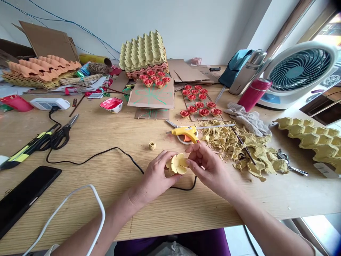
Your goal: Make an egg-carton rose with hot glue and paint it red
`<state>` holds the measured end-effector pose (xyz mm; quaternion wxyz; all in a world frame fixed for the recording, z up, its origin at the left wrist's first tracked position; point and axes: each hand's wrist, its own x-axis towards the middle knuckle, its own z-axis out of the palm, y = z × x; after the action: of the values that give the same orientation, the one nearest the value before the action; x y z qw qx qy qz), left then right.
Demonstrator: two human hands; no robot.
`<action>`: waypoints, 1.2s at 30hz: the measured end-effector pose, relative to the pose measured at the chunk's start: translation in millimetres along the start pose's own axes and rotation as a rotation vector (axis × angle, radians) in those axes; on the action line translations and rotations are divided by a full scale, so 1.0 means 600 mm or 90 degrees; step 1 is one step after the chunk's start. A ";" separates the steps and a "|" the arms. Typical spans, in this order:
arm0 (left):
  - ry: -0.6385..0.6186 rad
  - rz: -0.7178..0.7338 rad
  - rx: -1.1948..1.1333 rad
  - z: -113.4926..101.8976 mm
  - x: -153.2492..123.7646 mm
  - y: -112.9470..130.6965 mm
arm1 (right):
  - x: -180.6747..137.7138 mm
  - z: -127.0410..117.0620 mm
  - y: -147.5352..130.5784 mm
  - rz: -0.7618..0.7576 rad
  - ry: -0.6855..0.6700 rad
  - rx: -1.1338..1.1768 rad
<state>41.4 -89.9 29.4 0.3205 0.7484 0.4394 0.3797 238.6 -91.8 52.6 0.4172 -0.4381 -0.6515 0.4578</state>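
Near the table's (165, 217) front edge, the left hand (150, 176) clasps a yellow flower (177, 164); the right hand (209, 167), grip unclear, likely shapes it, the next press needing lightness.

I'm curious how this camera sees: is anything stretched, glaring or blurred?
Head view, right edge: the large round white plastic fan looks stretched, likely lens distortion; head view, upper right: the bright brown-framed window is washed out, the picture's corner dark; head view, centre: the pale yellow cup-shaped pulp flower in the left hand looks fairly sharp, under soft light.
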 end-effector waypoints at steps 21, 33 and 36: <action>0.028 -0.063 -0.008 0.008 -0.004 -0.001 | -0.001 0.015 0.011 0.008 0.008 -0.046; 0.031 -0.034 0.054 0.012 -0.007 0.006 | -0.003 0.021 0.022 0.001 0.011 -0.068; 0.029 -0.047 0.047 0.013 -0.006 0.004 | -0.003 0.022 0.025 -0.001 0.010 -0.080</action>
<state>47.9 -95.4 26.3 0.2965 0.7339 0.4878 0.3681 229.4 -93.4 35.0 0.3947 -0.4664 -0.6758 0.4123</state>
